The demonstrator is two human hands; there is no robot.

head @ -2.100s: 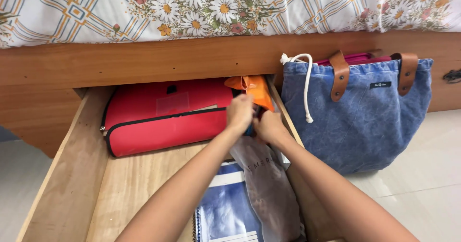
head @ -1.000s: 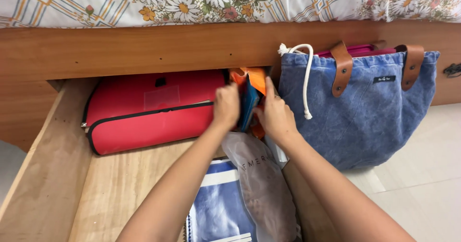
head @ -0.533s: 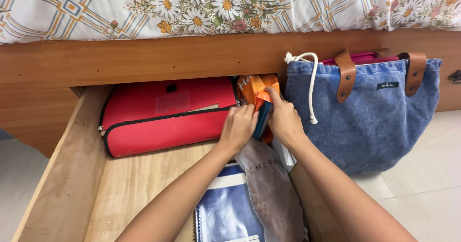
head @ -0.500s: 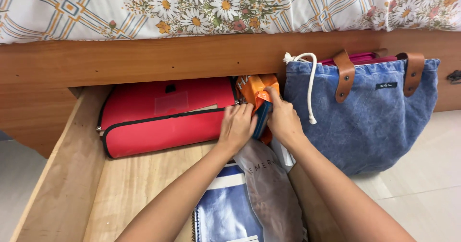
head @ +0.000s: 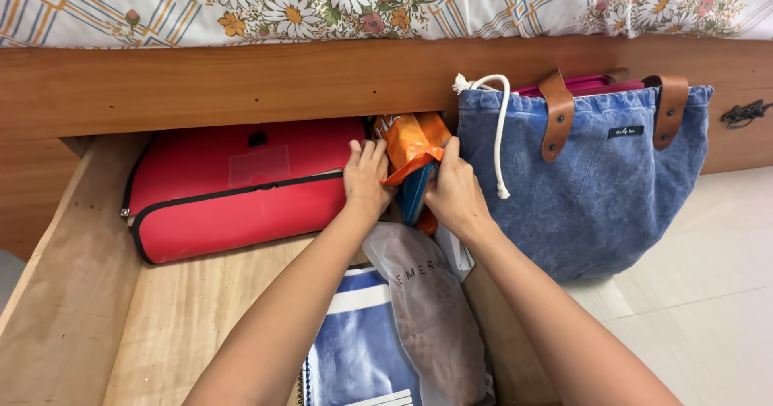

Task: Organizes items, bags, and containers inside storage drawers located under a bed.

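- Your left hand rests flat on the red case, fingers released.
- Your right hand fingers grasp the orange packet, at 12 o'clock in the wooden drawer.

Open room over the bare plywood floor of the drawer, left and centre, wide enough for a forearm. Bounded on the left by the drawer's side wall. Blocked at the back by the red zip case (pressed under the bed rail, low clearance above). Narrow gap between case and right wall, filled by the orange packet, left hand and right hand. Front right crowded by the grey pouch and blue spiral notebook. Outside, right flank closed off by the blue denim bag; clear floor tiles beyond.
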